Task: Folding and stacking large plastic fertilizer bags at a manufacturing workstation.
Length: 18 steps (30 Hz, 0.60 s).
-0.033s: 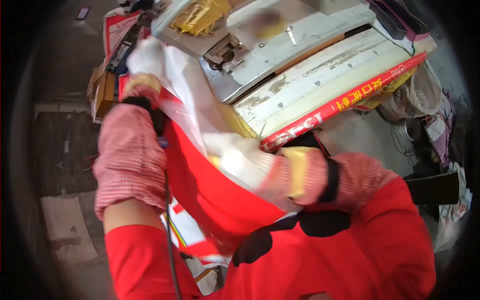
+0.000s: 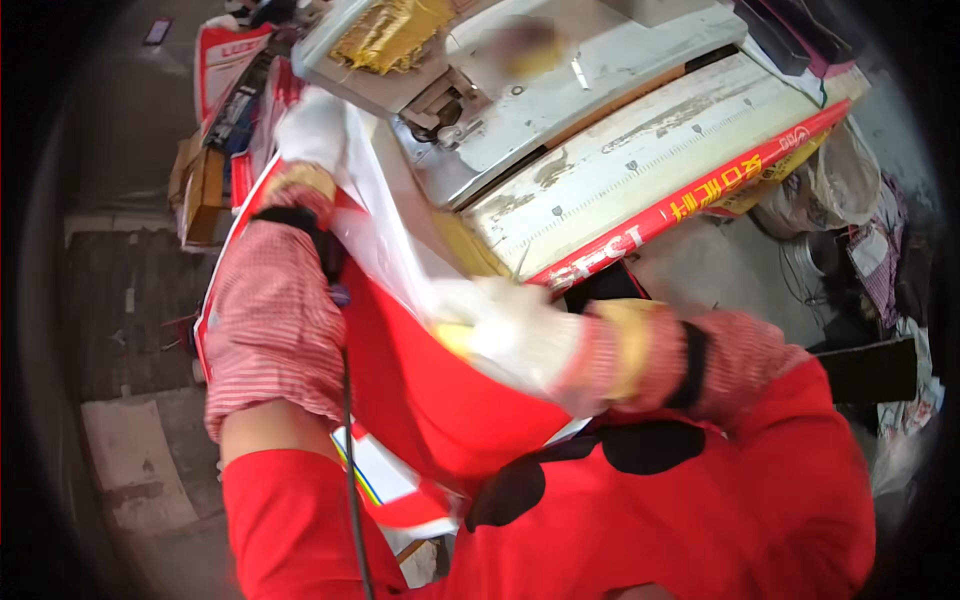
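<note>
A large red and white plastic sack (image 2: 410, 360) hangs between my arms, its red face sloping toward my body. My left hand (image 2: 312, 132), in a white glove, grips the sack's far edge beside the machine. My right hand (image 2: 520, 335), also gloved and smeared by motion, is closed on the sack's near right edge; its fingertips are partly lost in blur. Just beyond the hands stands a pale grey machine (image 2: 550, 100) that looks like a sewing machine, with a metal plate assembly (image 2: 440, 110) close to the left hand.
A worn white ledge with a ruler scale (image 2: 620, 160) runs along the machine's front, edged by a red printed strip (image 2: 690, 200). Yellow cloth (image 2: 392, 35) covers part of the machine. A cardboard box (image 2: 205, 195) lies at left, a clear plastic bag (image 2: 845, 185) at right. A dark cable (image 2: 352, 480) crosses my left arm.
Both hands have shifted slightly right and toward me, with the sack held. More of the sack's white-edged left side shows beside my left sleeve.
</note>
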Available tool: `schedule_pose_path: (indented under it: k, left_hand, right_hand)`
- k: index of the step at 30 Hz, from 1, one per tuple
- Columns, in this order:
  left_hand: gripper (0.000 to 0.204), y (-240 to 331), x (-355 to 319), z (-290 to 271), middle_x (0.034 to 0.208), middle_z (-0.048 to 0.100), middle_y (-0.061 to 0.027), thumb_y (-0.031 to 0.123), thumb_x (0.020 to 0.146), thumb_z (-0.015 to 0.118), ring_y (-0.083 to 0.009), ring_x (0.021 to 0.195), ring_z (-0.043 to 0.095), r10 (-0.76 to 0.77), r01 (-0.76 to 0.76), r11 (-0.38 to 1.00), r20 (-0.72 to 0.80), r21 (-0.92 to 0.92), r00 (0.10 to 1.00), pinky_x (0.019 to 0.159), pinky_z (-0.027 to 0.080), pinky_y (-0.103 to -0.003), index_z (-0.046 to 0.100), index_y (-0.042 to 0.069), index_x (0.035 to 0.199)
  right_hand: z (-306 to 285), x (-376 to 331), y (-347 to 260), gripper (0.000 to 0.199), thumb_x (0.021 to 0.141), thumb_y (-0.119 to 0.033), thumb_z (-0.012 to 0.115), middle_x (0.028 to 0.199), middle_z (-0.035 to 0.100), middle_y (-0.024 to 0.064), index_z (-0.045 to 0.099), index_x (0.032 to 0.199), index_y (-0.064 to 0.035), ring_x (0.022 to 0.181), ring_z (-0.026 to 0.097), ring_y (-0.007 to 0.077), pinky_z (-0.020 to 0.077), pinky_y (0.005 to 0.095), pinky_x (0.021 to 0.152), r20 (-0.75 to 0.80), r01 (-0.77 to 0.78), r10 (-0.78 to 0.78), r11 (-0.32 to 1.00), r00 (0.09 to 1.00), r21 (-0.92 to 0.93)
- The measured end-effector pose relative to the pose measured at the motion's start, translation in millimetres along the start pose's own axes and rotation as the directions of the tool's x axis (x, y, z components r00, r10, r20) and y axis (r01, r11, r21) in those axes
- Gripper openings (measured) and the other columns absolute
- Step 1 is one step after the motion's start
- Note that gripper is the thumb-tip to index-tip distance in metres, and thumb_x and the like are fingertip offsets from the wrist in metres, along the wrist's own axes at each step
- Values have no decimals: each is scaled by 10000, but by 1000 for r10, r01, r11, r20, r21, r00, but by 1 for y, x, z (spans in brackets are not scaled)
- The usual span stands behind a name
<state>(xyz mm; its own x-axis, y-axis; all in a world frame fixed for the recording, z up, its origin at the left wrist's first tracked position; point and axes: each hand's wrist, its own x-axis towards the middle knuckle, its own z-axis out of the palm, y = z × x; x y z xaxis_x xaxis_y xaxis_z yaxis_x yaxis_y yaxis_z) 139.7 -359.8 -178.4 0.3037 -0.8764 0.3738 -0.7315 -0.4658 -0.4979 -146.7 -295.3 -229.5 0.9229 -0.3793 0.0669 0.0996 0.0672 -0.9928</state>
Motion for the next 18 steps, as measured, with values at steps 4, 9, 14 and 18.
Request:
schedule_pose_path:
  k: [4, 9, 14, 18]
  left_hand:
    - [138, -10, -37, 52, 727, 562, -84, 127, 668, 549, -297, 681, 547, 432, -420, 900, -379, 119, 819, 597, 427, -404, 595, 100, 795]
    - [147, 10, -23, 48, 758, 567, -84, 91, 629, 594, -305, 692, 544, 305, -464, 835, -453, -297, 838, 587, 417, -411, 585, 96, 776]
    - [102, 5, -32, 50, 679, 585, -123, 125, 700, 577, -309, 710, 569, 427, -533, 742, -326, -407, 843, 640, 447, -380, 622, 98, 788]
    - [156, 10, -30, 23, 729, 595, -148, 142, 744, 549, -316, 745, 575, 518, -519, 793, -96, -318, 850, 681, 452, -356, 646, 94, 857]
  right_hand:
    - [-67, -60, 0, 233, 821, -163, 527, 862, 624, 88, 583, 1017, -50, 798, 565, 127, 444, 268, 739, -3, -411, 411, 911, 911, -12]
    - [-71, -81, 43, 214, 797, -121, 572, 852, 629, 74, 607, 1001, -70, 796, 563, 119, 438, 255, 734, -191, -546, 582, 810, 790, 214]
    - [-63, -76, 14, 241, 775, -103, 586, 801, 625, 125, 614, 1013, -76, 704, 594, 183, 462, 277, 641, -336, -393, 293, 874, 895, -285]
    - [-62, -74, 9, 284, 781, -120, 534, 691, 599, 120, 600, 1057, -117, 584, 589, 262, 458, 326, 503, -210, -206, 74, 657, 975, -726]
